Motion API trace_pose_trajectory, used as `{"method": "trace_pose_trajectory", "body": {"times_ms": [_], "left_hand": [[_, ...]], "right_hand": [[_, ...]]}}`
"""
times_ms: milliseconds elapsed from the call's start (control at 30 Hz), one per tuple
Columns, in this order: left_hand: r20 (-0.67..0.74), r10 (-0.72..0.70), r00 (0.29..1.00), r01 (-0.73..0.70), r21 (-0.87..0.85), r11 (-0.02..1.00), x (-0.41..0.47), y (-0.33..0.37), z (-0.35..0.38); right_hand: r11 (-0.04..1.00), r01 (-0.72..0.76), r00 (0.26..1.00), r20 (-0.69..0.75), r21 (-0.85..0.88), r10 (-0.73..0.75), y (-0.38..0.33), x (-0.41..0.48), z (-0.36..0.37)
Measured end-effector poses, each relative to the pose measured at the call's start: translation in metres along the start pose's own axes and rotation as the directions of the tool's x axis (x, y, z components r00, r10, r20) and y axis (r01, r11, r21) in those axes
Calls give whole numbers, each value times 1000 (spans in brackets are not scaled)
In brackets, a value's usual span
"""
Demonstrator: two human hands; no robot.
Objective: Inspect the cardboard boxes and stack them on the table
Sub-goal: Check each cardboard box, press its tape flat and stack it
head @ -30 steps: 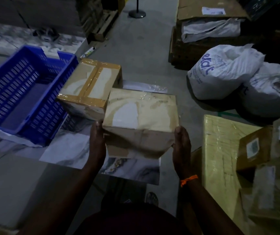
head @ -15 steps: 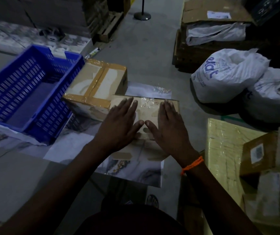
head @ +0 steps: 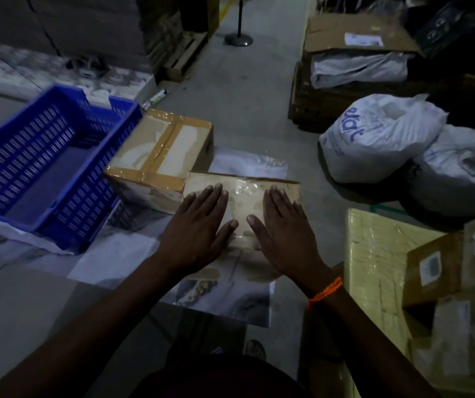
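My left grip (head: 198, 225) and right grip (head: 285, 228) lie flat, fingers straight, on the box (head: 244, 191). I should press evenly; it seems seated on the surface (head: 109, 254).

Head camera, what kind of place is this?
Likely a warehouse or parcel sorting area: taped cardboard boxes on the table, a blue plastic crate beside them, white sacks on the concrete floor, labelled parcels at the right.

Near box (head: 242, 196) on table (head: 109, 254), right of crate (head: 66, 179), before far box (head: 161, 150).
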State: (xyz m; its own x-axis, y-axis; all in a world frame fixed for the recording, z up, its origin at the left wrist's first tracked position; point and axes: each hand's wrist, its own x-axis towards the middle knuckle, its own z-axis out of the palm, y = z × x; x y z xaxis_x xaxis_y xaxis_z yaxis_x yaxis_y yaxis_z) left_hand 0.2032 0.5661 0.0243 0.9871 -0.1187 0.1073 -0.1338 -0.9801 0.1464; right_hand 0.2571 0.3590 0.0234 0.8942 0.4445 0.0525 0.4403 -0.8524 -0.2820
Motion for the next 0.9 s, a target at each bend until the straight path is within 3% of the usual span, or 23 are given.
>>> {"method": "trace_pose_trajectory", "body": {"times_ms": [100,333,733,833,900], "left_hand": [[-5,23,1000,-24,-52,998,-18,2,-2],[-73,80,994,-78,32,996,-60,4,16],[-165,121,979,-117,31,993,-45,-1,25],[-246,132,960,-152,-63,986,-48,-4,25],[-304,57,951,-127,-216,968,-56,-10,27]], "right_hand": [[993,59,996,-75,102,-52,-1,-23,-1],[985,162,977,-128,-54,-167,7,-68,21],[982,172,962,-201,-78,-185,18,-54,29],[981,195,934,-303,-6,-187,24,-59,31],[976,129,924,-377,173,-56,27,-64,32]]}}
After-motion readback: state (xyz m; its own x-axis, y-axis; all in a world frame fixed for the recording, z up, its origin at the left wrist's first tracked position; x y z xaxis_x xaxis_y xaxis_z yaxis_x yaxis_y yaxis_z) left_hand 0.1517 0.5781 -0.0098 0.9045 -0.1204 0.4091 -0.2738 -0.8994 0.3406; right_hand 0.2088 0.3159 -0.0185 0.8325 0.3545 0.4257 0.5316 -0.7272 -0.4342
